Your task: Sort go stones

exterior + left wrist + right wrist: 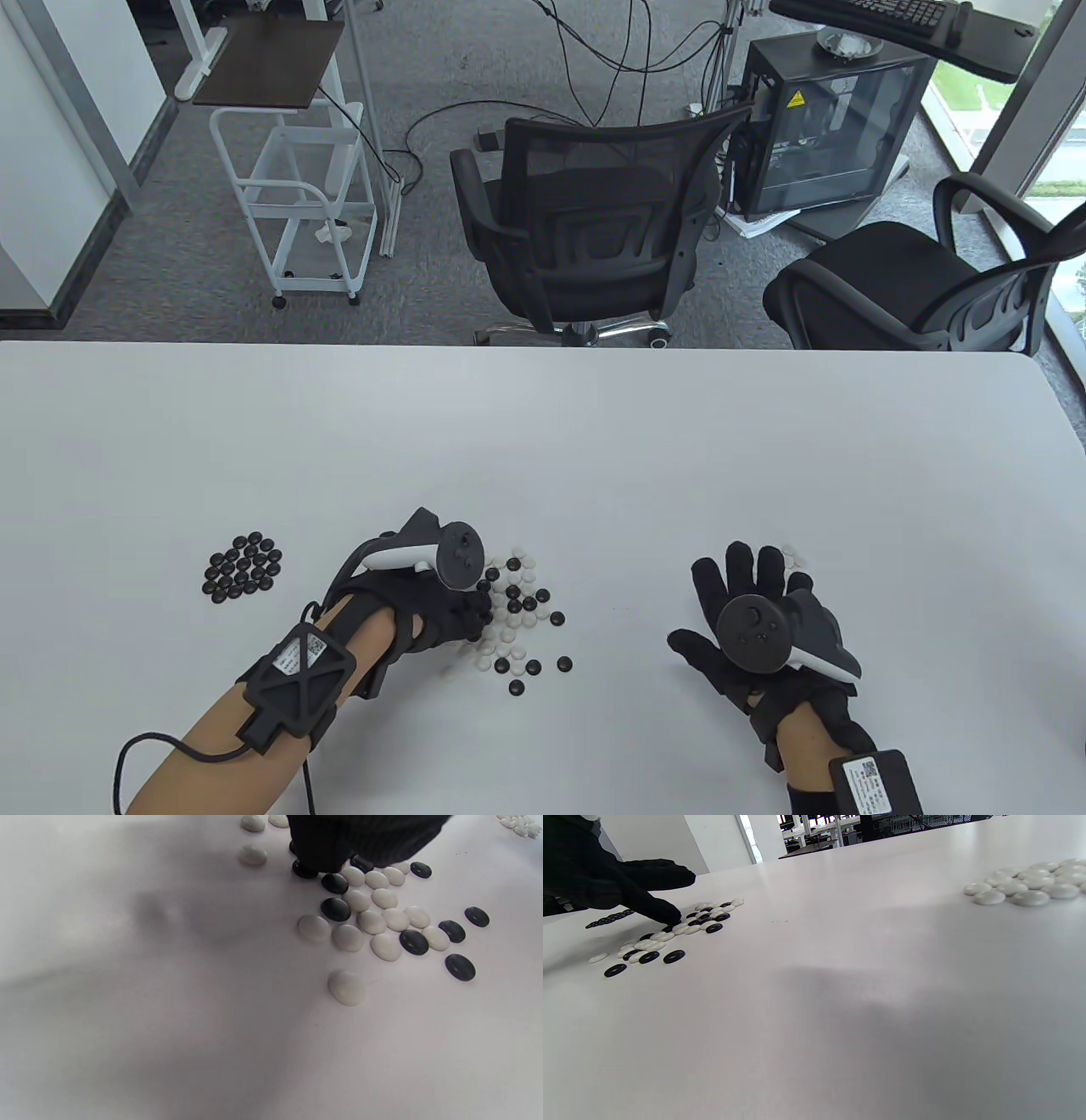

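A mixed pile of black and white Go stones [517, 615] [373, 916] [683, 927] lies front centre on the white table [543, 441]. My left hand [462, 611] [628, 887] reaches into the pile's left edge. One fingertip [666, 916] touches down among the stones by a black stone [304, 870], and another finger is spread apart above it. A sorted group of black stones [243, 567] [606, 918] lies to the left. A group of white stones [793, 556] [1026, 885] [519, 823] lies right, partly hidden by my right hand [747, 586], whose fingers are spread and hold nothing.
Bare table stretches between the mixed pile and the white group. Beyond the far table edge stand two black office chairs [585, 221] [925, 280], a white trolley [297, 204] and a computer case [827, 127].
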